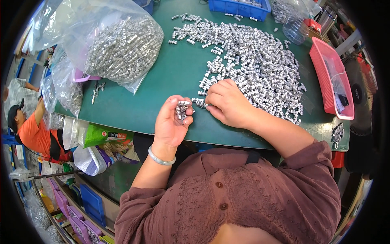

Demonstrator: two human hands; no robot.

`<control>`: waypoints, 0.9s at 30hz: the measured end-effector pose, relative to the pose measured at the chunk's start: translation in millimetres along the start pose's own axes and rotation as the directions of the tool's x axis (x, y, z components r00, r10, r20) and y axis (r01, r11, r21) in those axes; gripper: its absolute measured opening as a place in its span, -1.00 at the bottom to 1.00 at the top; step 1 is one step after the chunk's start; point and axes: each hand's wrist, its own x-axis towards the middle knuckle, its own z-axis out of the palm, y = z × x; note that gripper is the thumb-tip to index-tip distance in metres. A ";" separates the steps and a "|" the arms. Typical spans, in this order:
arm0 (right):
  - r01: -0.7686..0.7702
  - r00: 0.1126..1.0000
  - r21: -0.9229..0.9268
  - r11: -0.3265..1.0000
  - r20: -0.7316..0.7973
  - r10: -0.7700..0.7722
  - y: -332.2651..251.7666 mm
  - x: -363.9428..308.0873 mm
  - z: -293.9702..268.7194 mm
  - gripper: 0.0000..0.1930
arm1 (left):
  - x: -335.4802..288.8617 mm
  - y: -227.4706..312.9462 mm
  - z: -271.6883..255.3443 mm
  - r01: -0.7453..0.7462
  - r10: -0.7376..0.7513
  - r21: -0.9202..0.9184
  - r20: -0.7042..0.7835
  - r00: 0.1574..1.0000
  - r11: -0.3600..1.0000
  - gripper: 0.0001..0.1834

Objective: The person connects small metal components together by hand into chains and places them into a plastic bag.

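The left hand (170, 127) is at the middle of the frame, palm turned up, with its fingers curled partway in around a small clutch of silvery parts (181, 110). A pale bracelet (162, 161) circles that wrist. The right hand (229, 105), just to the right of it, reaches in over the near edge of the heap (264, 61). Its fingers are bent and nearly together, the tips at a few loose pieces (198, 102); whether it grips any of them, I cannot tell.

The heap, of the same sort of part, spreads over the green table (174, 61) from the upper middle of the frame down to the right of center. A clear bag (137, 84), bulging with similar parts, lies at the upper left. A blue tray (237, 9) sits at the top edge, and a pink basket (323, 73) stands at the right. At the far left is a person in orange (34, 134).
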 end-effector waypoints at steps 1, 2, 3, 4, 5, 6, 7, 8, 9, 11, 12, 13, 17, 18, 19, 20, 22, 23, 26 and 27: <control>0.000 1.000 0.022 1.000 -0.031 0.001 0.3 0.3 -1.3 -0.87 | -0.2 1.1 1.7 -0.021 0.019 -0.084 -0.022 1.000 0.996 -0.85; 0.001 0.998 0.043 0.999 -0.062 0.002 0.5 0.6 -2.5 -0.86 | -1.1 2.1 4.2 -0.020 0.018 -0.084 -0.022 1.000 0.996 -0.85; 0.000 0.998 0.043 0.999 -0.062 0.002 0.5 1.0 -3.3 -0.86 | -2.2 2.9 7.2 -0.026 0.022 -0.078 -0.054 0.998 0.997 -0.87; 0.024 0.995 0.069 0.997 -0.102 -0.016 -0.3 2.0 -3.8 -0.84 | -3.8 3.8 8.6 -0.036 0.030 -0.071 -0.087 0.996 0.997 -0.89; 0.048 0.989 0.095 0.994 -0.142 -0.034 -1.1 2.7 -4.4 -0.80 | -4.1 3.5 7.0 -0.039 0.032 -0.071 -0.088 0.996 0.997 -0.89; 0.050 0.989 0.096 0.994 -0.142 -0.036 -1.8 3.1 -5.5 -0.80 | -3.8 2.5 4.0 -0.033 0.033 0.003 -0.069 0.997 0.999 -0.88; 0.045 0.988 0.124 0.991 -0.149 -0.026 -1.9 3.1 -6.9 -0.81 | -3.4 2.1 3.4 -0.028 0.032 0.076 -0.050 0.998 0.997 -0.86; 0.039 0.988 0.153 0.987 -0.156 -0.015 -2.0 3.1 -7.7 -0.81 | -3.9 1.7 3.8 -0.028 0.032 0.075 -0.050 0.998 0.997 -0.86; 0.040 0.988 0.153 0.987 -0.156 -0.015 -2.1 3.0 -7.8 -0.81 | -5.0 1.1 5.6 -0.012 0.016 0.145 -0.022 1.000 0.989 -0.82; 0.001 0.988 0.314 0.949 -0.147 0.048 -2.3 2.1 -8.0 -0.83 | -7.6 -0.3 12.0 0.016 -0.019 0.223 0.011 1.000 0.975 -0.74; 0.001 0.988 0.314 0.949 -0.147 0.048 -2.1 1.8 -7.2 -0.83 | -6.9 -1.8 12.0 0.016 -0.019 0.223 0.011 1.000 0.975 -0.74; -0.025 0.989 0.407 0.913 -0.126 0.083 -2.4 1.7 -5.6 -0.85 | -6.4 -3.4 10.7 0.017 -0.022 0.232 0.017 1.000 0.973 -0.78; -0.059 0.991 0.521 0.852 -0.070 0.111 -0.2 1.1 -3.3 -0.85 | -3.4 -4.3 5.8 0.027 -0.031 0.182 0.023 0.999 0.983 -0.83; -0.059 0.991 0.520 0.852 -0.071 0.112 0.8 1.3 -2.9 -0.85 | -3.0 -4.2 4.9 0.027 -0.032 0.182 0.024 0.999 0.983 -0.83; -0.048 0.994 0.373 0.927 -0.073 0.080 1.8 2.0 -2.3 -0.85 | -2.7 -3.7 4.2 0.041 -0.044 0.156 0.018 0.999 0.987 -0.82; -0.033 0.996 0.214 0.976 -0.069 0.049 2.4 2.1 -1.9 -0.84 | -2.4 -3.3 3.6 0.054 -0.056 0.130 0.012 0.998 0.990 -0.82; -0.042 0.999 0.119 0.992 -0.018 0.044 1.0 1.1 -0.5 -0.83 | -1.7 -2.7 1.8 0.068 -0.069 0.107 0.010 0.998 0.992 -0.82; -0.045 0.998 0.023 0.999 0.034 0.044 0.0 0.8 0.1 -0.82 | -1.6 -2.5 1.0 0.080 -0.081 0.084 0.008 0.997 0.993 -0.82; -0.039 0.997 -0.025 0.999 0.059 0.040 -1.6 0.7 -0.5 -0.82 | -1.9 -2.1 0.0 0.085 -0.085 0.073 0.007 0.996 0.994 -0.81; -0.038 0.997 -0.024 0.999 0.059 0.039 -2.0 0.9 -0.9 -0.82 | -2.0 -1.9 -0.8 0.084 -0.085 0.072 0.006 0.996 0.994 -0.81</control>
